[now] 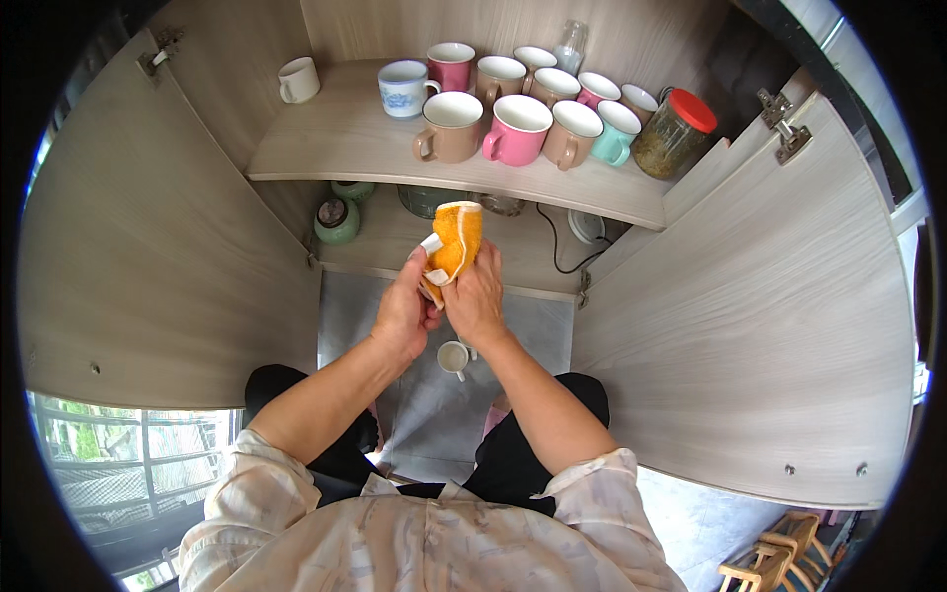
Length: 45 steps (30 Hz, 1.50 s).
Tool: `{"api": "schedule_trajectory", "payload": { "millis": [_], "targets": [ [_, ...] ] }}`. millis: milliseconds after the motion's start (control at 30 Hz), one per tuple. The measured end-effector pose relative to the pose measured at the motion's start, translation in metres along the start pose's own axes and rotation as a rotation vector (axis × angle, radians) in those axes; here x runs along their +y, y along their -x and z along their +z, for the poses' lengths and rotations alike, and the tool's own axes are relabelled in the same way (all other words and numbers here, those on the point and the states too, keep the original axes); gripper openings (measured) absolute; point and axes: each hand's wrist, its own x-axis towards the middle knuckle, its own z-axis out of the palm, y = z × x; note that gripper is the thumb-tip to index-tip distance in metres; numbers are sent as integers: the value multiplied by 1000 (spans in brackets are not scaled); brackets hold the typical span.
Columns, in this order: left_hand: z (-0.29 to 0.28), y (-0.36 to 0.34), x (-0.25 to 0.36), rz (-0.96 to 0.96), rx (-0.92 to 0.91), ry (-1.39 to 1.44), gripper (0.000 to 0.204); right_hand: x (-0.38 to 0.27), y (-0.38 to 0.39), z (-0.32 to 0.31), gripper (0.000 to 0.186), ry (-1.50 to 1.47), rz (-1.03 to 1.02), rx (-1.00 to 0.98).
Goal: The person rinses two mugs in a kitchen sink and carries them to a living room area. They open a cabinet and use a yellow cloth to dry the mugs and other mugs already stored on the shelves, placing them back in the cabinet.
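Orange cloth (454, 242) – pinched between left hand (402, 314), right hand (475, 301)

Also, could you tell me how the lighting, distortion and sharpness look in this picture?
Head view: even daylight, no harsh glare; the fisheye bends the cupboard doors towards a black rim; the lower shelf lies in shadow; both hands, left hand and right hand, and the orange cloth look sharp.

Orange cloth (453, 247) hides whatever it wraps; shelf edge hides the green jar (337, 219) top.
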Motion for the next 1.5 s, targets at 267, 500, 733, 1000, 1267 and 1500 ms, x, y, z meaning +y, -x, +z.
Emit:
{"api": "schedule_trajectory", "payload": {
  "millis": [267,500,733,1000,1267,1500],
  "targets": [
    [9,54,11,295,-202,-359,37,-5,12,-9,40,-95,73,103],
    [-3,49,28,202,-267,-407,25,20,-4,-13,33,-1618,812,-229],
    [-35,32,20,653,-289,-742,21,-37,-22,-30,39,-1831,982,-263],
    [-24,32,15,1287,-287,-1106,20,-8,-3,-22,25,-1587,1103,29],
    [-19,50,26,1043,-191,-1028,19,4,-6,-30,17,-723,842,105],
    [-53,29,44,797,-263,-1063,19,-30,-16,-69,54,-149,-174,-387]
  ]
}}
